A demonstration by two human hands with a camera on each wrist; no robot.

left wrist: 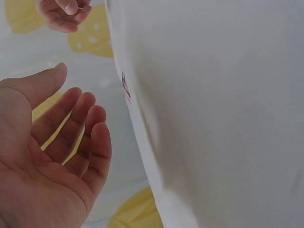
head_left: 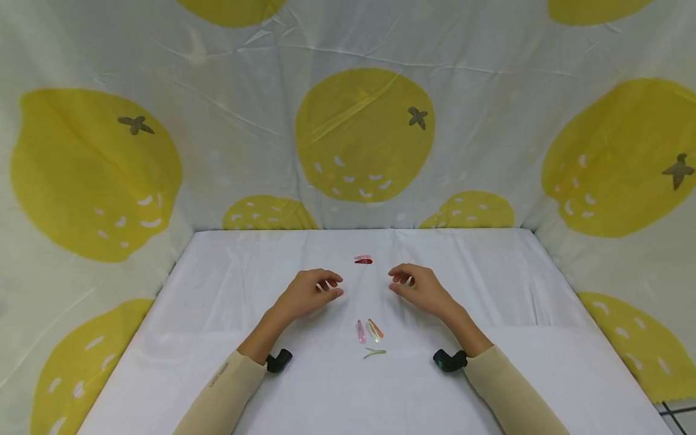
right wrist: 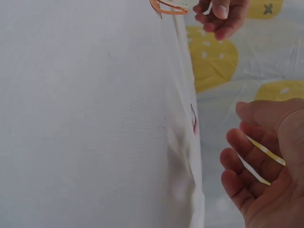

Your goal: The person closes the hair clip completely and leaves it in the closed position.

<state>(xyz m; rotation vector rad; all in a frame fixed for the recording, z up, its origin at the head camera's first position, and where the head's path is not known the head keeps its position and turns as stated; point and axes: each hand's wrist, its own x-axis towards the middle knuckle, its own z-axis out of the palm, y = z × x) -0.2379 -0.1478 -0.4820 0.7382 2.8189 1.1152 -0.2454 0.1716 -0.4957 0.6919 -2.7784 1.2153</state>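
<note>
My left hand [head_left: 312,293] hovers over the white table with loosely bent fingers and nothing in its grasp. Opposite it, my right hand [head_left: 420,291] is held the same way, also without anything in it. Beyond the gap between them lie a pink snap hair clip [head_left: 362,257] and a red hair clip [head_left: 364,261], side by side. Nearer to me are a lilac hair clip [head_left: 360,331], an orange hair clip [head_left: 376,329] beside a cream one, and a green hair clip [head_left: 375,351] that looks splayed. Both palms [left wrist: 42,180] show in the wrist views, fingers apart.
White cloth covers the table [head_left: 217,284], with some creases. A lemon-print curtain [head_left: 244,139] hangs behind it and along both sides. Dark wrist cameras [head_left: 450,360] sit at both cuffs. Floor tiles [head_left: 679,417] show at the lower right.
</note>
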